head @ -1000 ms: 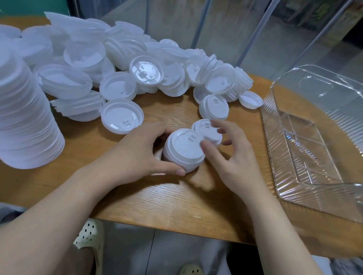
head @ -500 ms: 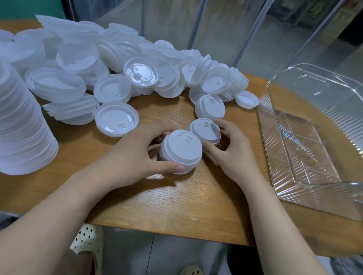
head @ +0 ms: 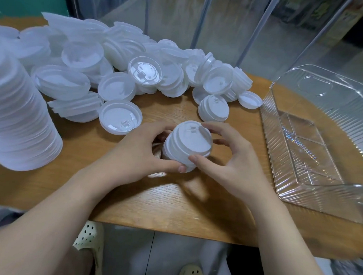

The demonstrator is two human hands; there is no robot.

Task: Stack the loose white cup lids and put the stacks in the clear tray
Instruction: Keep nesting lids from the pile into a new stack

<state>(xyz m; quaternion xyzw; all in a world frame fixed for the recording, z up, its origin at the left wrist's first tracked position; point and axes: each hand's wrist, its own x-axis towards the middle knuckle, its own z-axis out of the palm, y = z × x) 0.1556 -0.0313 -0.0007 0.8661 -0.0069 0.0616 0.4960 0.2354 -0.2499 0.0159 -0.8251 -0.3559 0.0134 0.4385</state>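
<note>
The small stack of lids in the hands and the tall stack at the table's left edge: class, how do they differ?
1. The small stack holds a few lids; the tall stack holds many more.
2. The left hand and right hand grip the small stack; nothing touches the tall stack.
3. The small stack sits beside the clear tray; the tall stack stands far from it.
Both are white lids, outside the tray.

Two hands [head: 189,155], one clear tray [head: 314,194], one tall lid stack [head: 17,122], loose white lids [head: 117,88] beyond counting
</note>
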